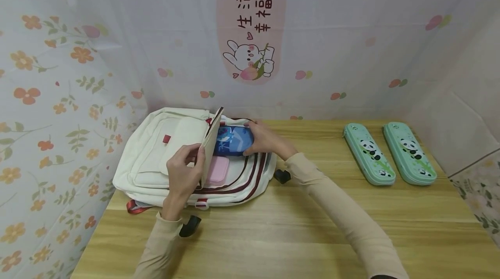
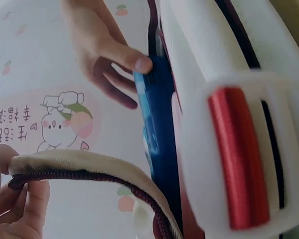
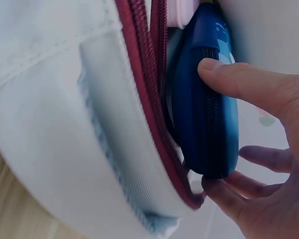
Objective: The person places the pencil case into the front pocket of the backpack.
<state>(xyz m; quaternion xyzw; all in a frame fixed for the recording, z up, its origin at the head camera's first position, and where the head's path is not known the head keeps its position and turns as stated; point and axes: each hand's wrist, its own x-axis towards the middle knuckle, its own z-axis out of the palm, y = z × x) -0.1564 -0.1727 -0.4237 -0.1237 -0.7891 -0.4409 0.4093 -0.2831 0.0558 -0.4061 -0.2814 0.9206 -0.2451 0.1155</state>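
Note:
A white backpack (image 1: 156,140) with dark red zippers lies on its back, its front flap (image 1: 211,149) raised. My left hand (image 1: 185,168) pinches the edge of that flap between thumb and fingers. In the opening sits a blue zippered pencil case (image 1: 234,141) with a printed top. My right hand (image 1: 265,139) grips the case's right end, thumb on the near side and fingers round the end, as the right wrist view shows. The case's left end is hidden behind the flap. Beside it, nearer me, lies a pink box (image 1: 218,170), partly covered by the flap.
Two mint-green panda pencil cases (image 1: 369,153) (image 1: 410,153) lie side by side at the right of the wooden table (image 1: 312,235). A printed white cloth (image 1: 351,53) hangs behind the table, and a floral one (image 1: 50,118) on the left. A white buckle with a red strap (image 1: 202,203) sits on the backpack's near edge.

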